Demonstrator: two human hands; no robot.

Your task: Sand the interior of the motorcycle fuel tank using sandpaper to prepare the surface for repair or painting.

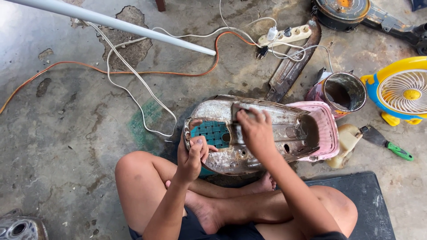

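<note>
A worn, rust-stained metal shell (284, 129) lies on the concrete floor in front of my crossed legs, with a teal gridded insert (213, 133) showing through its left opening. My left hand (192, 155) grips the shell's near left rim beside that insert. My right hand (254, 130) presses a small flat grey piece (237, 111), like sandpaper or a scraper, against the shell's top surface. A pink plastic part (327, 129) sits under the shell's right end.
A rusty tin can (344, 92) stands at the right, next to a yellow and blue small fan (402, 91). A green-handled scraper (386, 142) lies near it. A white power strip (287, 35), white and orange cables and a white pipe (111, 22) lie beyond. A black mat (364, 200) is at my right.
</note>
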